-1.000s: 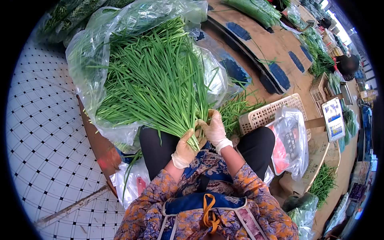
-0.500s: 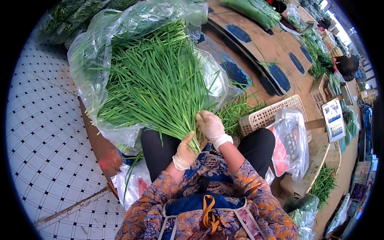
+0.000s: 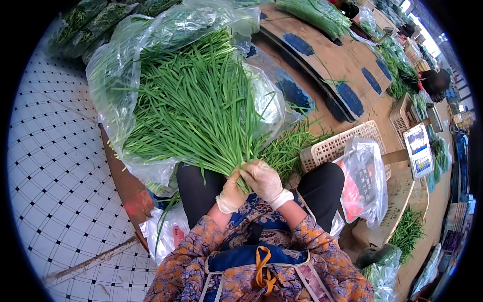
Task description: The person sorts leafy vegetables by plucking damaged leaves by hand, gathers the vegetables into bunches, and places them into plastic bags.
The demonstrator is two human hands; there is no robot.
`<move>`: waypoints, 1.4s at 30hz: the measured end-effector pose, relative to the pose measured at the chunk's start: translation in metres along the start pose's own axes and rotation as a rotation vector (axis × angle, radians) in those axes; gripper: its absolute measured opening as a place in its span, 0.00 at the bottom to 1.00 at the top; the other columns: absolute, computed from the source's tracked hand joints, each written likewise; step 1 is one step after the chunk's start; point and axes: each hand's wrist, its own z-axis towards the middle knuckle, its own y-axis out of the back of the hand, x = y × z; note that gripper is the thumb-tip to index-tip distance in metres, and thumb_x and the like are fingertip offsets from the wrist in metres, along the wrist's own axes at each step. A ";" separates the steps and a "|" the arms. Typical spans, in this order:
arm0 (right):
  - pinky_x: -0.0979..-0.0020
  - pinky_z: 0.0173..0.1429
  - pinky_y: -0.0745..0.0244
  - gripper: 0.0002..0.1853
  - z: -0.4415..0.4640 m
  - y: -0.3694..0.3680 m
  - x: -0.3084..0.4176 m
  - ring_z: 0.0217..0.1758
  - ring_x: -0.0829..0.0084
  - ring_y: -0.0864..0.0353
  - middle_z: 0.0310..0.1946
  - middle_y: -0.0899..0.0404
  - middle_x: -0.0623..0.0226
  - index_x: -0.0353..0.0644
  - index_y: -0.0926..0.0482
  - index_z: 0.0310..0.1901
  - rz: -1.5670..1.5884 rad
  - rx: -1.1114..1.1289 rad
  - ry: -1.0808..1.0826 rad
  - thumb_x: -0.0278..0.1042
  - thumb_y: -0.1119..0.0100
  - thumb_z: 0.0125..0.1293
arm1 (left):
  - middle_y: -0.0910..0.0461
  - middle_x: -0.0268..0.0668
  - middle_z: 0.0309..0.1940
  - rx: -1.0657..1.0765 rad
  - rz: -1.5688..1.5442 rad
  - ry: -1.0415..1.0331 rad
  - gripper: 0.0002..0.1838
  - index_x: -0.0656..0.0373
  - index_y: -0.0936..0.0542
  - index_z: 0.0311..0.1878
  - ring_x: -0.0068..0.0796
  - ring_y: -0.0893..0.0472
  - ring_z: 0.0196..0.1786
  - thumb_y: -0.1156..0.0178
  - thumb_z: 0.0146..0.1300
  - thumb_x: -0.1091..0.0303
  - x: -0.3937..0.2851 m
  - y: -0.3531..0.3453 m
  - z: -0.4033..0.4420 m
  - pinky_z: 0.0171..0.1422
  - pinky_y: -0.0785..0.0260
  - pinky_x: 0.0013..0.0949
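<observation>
A large heap of long green garlic chives fans out over a clear plastic bag, stem ends toward me. My left hand, in a pale glove, is closed around a bunch of the stems just above my lap. Beside it, my gloved right hand has its fingers curled together against the same stems, touching the left hand's fingertips. Its grip partly hides the stem ends.
Loose trimmings lie right of the bunch. A beige plastic crate, a bag-covered scale and its display stand to the right. White patterned flooring spreads left. Another person is at the far right.
My right hand has moved down and slightly left along the chives, from beside the stems to meet my left hand. The left hand stays closed on the bunch.
</observation>
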 end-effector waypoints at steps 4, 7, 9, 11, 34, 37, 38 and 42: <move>0.67 0.41 0.27 0.08 -0.006 0.003 -0.004 0.35 0.62 0.23 0.29 0.24 0.62 0.40 0.22 0.37 0.005 -0.007 0.038 0.28 0.39 0.55 | 0.26 0.38 0.51 0.056 0.088 0.035 0.19 0.63 0.32 0.56 0.31 0.27 0.54 0.58 0.70 0.60 -0.001 0.004 0.000 0.60 0.34 0.35; 0.68 0.41 0.27 0.08 -0.006 0.007 0.007 0.36 0.62 0.23 0.30 0.24 0.62 0.40 0.22 0.37 -0.001 0.019 0.144 0.28 0.38 0.54 | 0.28 0.38 0.51 0.023 0.089 0.046 0.17 0.62 0.32 0.57 0.28 0.28 0.54 0.55 0.69 0.64 0.002 0.026 0.009 0.59 0.35 0.29; 0.68 0.40 0.27 0.08 -0.006 0.015 0.021 0.35 0.62 0.23 0.31 0.24 0.62 0.39 0.23 0.36 0.045 0.070 0.119 0.27 0.37 0.53 | 0.26 0.37 0.47 0.108 0.308 -0.063 0.17 0.62 0.31 0.56 0.27 0.26 0.48 0.53 0.68 0.63 0.005 0.036 0.015 0.55 0.32 0.29; 0.67 0.39 0.27 0.08 -0.001 0.032 0.042 0.34 0.65 0.24 0.30 0.24 0.65 0.41 0.23 0.35 0.234 -0.040 0.215 0.27 0.36 0.53 | 0.24 0.37 0.43 0.129 0.330 -0.078 0.17 0.62 0.30 0.55 0.26 0.24 0.44 0.52 0.68 0.63 0.000 0.010 0.004 0.51 0.30 0.29; 0.66 0.34 0.26 0.14 0.033 0.000 0.006 0.30 0.64 0.20 0.27 0.24 0.58 0.40 0.27 0.36 -0.264 0.520 -0.240 0.44 0.43 0.61 | 0.25 0.41 0.48 -0.056 0.427 -0.241 0.17 0.61 0.33 0.57 0.35 0.23 0.50 0.52 0.66 0.70 0.011 0.000 -0.028 0.52 0.26 0.36; 0.74 0.26 0.27 0.11 0.031 0.010 0.006 0.26 0.77 0.24 0.24 0.26 0.66 0.40 0.29 0.34 0.612 0.328 -0.778 0.39 0.42 0.62 | 0.24 0.42 0.48 0.084 0.339 -0.168 0.18 0.63 0.34 0.57 0.35 0.23 0.50 0.52 0.67 0.67 -0.005 -0.012 -0.031 0.51 0.26 0.36; 0.80 0.20 0.30 0.09 0.024 0.002 -0.008 0.24 0.85 0.29 0.23 0.29 0.73 0.39 0.29 0.33 0.797 0.189 -0.767 0.35 0.43 0.63 | 0.24 0.43 0.48 0.162 0.274 -0.103 0.19 0.65 0.34 0.57 0.36 0.23 0.51 0.53 0.67 0.64 -0.008 -0.010 -0.029 0.53 0.27 0.37; 0.80 0.23 0.33 0.09 0.016 0.000 -0.015 0.22 0.84 0.32 0.21 0.29 0.75 0.39 0.29 0.34 0.812 0.137 -0.817 0.35 0.42 0.63 | 0.25 0.46 0.48 0.063 -0.085 0.045 0.20 0.65 0.33 0.57 0.39 0.25 0.52 0.53 0.67 0.61 -0.005 -0.010 -0.019 0.58 0.33 0.45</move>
